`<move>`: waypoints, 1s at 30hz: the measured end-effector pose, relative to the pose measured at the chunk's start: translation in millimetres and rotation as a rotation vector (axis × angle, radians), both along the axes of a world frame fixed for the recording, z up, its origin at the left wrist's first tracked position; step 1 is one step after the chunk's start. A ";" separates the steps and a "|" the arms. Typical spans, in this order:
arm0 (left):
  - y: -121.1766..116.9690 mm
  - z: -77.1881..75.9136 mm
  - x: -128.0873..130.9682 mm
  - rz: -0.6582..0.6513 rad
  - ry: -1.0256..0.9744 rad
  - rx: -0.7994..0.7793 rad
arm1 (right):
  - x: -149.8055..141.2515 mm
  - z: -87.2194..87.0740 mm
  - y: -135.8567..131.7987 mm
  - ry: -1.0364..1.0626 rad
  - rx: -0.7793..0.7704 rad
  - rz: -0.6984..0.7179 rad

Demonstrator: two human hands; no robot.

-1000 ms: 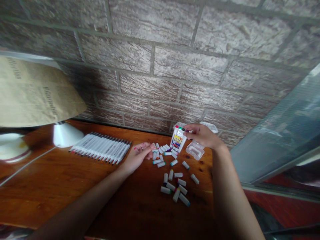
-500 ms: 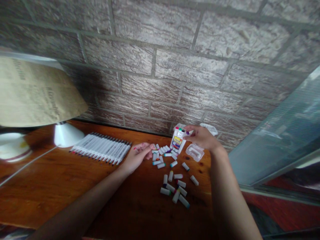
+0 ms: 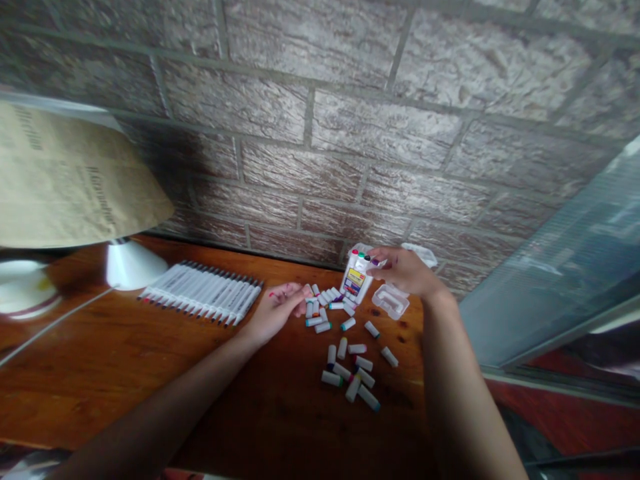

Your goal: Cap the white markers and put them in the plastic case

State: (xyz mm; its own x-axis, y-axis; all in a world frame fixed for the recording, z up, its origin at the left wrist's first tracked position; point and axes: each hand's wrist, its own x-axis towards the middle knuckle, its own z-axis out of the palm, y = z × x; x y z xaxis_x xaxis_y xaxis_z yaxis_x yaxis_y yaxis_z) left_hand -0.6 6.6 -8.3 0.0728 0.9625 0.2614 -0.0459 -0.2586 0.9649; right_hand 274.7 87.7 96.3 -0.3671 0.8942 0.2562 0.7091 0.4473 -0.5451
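Note:
At a clear plastic case (image 3: 369, 291) of markers, my right hand (image 3: 400, 268) pinches a purple-ended marker (image 3: 374, 263) at the right end of the row. Red, green and black marker ends stand beside it, above a yellow and blue label (image 3: 355, 282). My left hand (image 3: 281, 303) rests on the table with its fingers curled, thumb towards a cluster of white marker caps (image 3: 323, 311). Whether a cap sits between those fingertips is hidden. More loose caps (image 3: 351, 387) with coloured ends lie scattered nearer me.
A row of uncapped white markers (image 3: 200, 293) lies left of my left hand. Farther left stand a lamp (image 3: 133, 265) with its cord and a white bowl (image 3: 25, 290). The case's clear lid (image 3: 391, 302) lies on the right. A brick wall (image 3: 280, 173) rises behind the table.
The view has shifted slightly. My right hand stays at the purple-ended marker, and my left hand keeps its place by the caps.

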 end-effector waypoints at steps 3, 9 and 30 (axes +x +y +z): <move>-0.4 0.4 -0.1 0.000 0.016 0.003 | 0.5 -1.2 0.6 -0.007 -0.002 0.007; 1.1 -1.9 -0.5 -0.003 0.001 0.001 | -0.8 -0.4 -1.0 -0.022 0.001 -0.003; -0.5 1.6 1.8 0.011 0.016 -0.022 | -5.0 4.9 -5.8 -0.031 0.011 -0.026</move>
State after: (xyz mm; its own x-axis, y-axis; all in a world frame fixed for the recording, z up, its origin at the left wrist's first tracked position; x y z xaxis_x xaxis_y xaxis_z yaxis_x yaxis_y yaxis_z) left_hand 1.2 6.1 -6.7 0.0660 0.9688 0.2389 -0.0274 -0.2375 0.9710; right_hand 269.6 81.8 101.1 -0.3513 0.9008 0.2552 0.7371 0.4341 -0.5179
